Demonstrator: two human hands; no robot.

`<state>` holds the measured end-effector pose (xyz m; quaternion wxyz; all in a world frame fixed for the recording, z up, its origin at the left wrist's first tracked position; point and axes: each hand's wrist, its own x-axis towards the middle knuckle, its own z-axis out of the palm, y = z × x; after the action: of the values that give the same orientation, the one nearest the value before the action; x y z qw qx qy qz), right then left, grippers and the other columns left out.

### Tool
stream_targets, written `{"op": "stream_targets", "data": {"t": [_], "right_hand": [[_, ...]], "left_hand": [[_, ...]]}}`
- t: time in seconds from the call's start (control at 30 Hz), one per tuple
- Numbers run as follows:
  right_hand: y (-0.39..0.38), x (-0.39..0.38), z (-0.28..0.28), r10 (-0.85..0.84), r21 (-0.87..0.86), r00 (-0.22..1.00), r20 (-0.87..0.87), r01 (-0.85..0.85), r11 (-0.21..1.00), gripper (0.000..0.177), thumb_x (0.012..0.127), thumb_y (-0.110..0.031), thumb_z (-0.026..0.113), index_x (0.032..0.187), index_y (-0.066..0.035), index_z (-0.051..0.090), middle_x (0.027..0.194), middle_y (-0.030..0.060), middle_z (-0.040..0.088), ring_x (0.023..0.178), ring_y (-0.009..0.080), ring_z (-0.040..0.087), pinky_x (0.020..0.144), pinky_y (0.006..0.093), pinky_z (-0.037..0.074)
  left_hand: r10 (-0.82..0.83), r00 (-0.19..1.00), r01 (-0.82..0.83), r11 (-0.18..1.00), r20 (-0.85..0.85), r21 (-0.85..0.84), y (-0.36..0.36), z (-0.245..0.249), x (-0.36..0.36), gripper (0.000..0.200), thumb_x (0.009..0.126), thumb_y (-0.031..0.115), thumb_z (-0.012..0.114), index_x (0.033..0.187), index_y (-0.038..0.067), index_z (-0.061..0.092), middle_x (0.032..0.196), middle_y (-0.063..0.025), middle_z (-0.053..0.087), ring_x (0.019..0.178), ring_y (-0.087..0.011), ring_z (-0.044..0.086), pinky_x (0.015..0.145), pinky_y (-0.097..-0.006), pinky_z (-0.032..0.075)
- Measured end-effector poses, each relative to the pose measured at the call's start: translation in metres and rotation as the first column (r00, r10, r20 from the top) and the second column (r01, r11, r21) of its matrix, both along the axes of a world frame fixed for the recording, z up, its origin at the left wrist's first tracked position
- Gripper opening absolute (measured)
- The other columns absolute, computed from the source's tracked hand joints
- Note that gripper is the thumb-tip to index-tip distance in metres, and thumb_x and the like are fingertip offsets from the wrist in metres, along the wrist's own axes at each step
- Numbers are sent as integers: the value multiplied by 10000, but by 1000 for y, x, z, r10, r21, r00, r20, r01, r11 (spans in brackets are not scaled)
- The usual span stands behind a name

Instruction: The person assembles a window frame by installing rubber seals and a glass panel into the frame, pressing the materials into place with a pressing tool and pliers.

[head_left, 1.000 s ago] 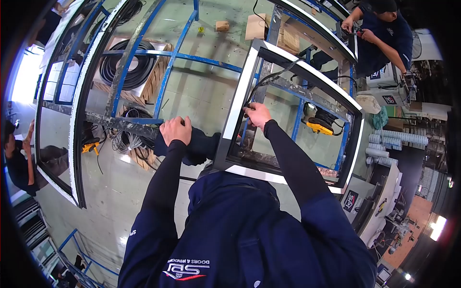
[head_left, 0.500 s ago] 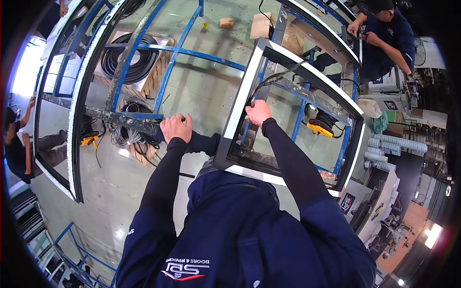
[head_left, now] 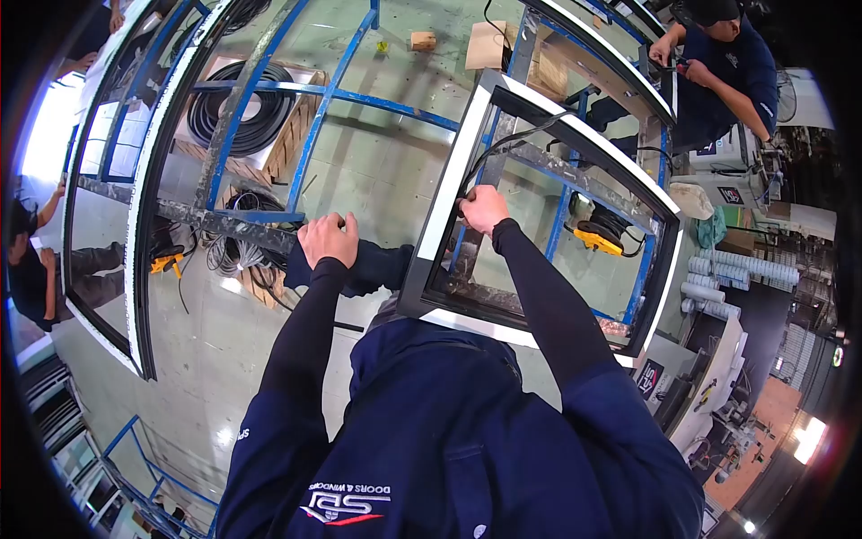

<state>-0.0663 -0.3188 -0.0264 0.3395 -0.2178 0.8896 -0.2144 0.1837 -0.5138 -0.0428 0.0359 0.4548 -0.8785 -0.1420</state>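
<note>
A window frame (head_left: 438,216) with white outer faces and black inner edges lies tilted in front of me on the blue stand. My right hand (head_left: 485,209) is closed at its left inner edge, pinching a black rubber gasket strip (head_left: 516,139). From there the loose strip curves up and across the frame's top corner. My left hand (head_left: 328,240) lies palm down with bent, slightly parted fingers, over the end of a scuffed bar (head_left: 260,232) and close to my dark trouser leg (head_left: 377,269). What its fingertips touch is hidden.
Coiled black gasket (head_left: 241,108) lies on a pallet beyond the blue stand (head_left: 386,103). Another long frame (head_left: 144,216) stands at left, near a person (head_left: 34,269). A co-worker (head_left: 725,72) handles a frame at upper right. A yellow cable reel (head_left: 599,235) shows through my frame.
My right hand shifts very slightly along the frame's edge, still pinching the strip. My left hand stays nearly still, while my trouser leg moves a little beneath it.
</note>
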Motion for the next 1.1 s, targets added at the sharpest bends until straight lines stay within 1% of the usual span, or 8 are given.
{"op": "stream_targets", "data": {"t": [0.1,0.2,0.33,0.43,0.63,0.8,0.9,1.1], "right_hand": [[-4,-5,3,-130,56,965,226,120,991,302,941,-219,653,827,52,718,703,168,731,600,256,738,604,366,581],[-7,3,5,-180,20,949,259,181,983,333,957,-219,627,817,74,696,666,185,713,609,276,742,604,384,584],[-9,18,11,-81,83,993,87,73,994,348,986,-223,582,876,93,681,721,213,724,614,313,744,638,389,599],[0,35,11,-237,36,940,246,236,971,349,1020,-248,574,1004,83,680,717,170,699,522,245,695,497,366,563],[1,50,0,-417,-74,865,280,453,889,349,1010,-239,576,946,94,659,737,174,686,536,241,703,474,363,554],[6,60,1,-417,-53,839,350,462,885,353,1025,-252,542,1030,82,657,759,187,696,536,267,696,492,384,561],[7,67,1,-381,-47,894,236,402,915,340,1022,-246,544,1065,74,652,775,200,705,522,282,687,513,400,567],[19,82,4,-315,-66,919,239,339,938,283,1003,-228,577,1013,45,654,687,195,686,506,269,683,483,408,544]], "left_hand": [[0,1000,0,1000,10,-2,0,2,-1,415,948,409,569,771,60,708,890,-92,736,962,-290,645,972,-435,414],[-5,1000,5,1000,16,-10,2,2,0,417,950,411,569,771,61,709,896,-93,737,963,-290,646,973,-434,413],[-5,1000,6,1000,-24,2,0,2,0,414,945,412,569,786,64,728,856,-100,720,943,-297,653,984,-435,404],[-6,1000,6,1000,0,-9,0,2,0,412,946,414,568,799,66,732,862,-99,722,945,-294,653,987,-436,404],[-12,1000,11,1000,21,22,0,4,0,414,953,418,563,810,70,733,879,-98,728,963,-291,655,996,-437,401],[-8,1000,8,1000,28,16,1,2,1,419,956,423,557,820,70,736,893,-99,731,972,-300,654,1012,-445,393],[-13,1000,13,1000,5,2,0,2,0,420,956,424,553,819,70,734,896,-99,732,973,-302,654,1011,-449,391],[-20,999,19,999,44,30,0,2,0,424,956,431,547,832,72,736,906,-97,732,978,-298,653,1008,-449,391]]}}
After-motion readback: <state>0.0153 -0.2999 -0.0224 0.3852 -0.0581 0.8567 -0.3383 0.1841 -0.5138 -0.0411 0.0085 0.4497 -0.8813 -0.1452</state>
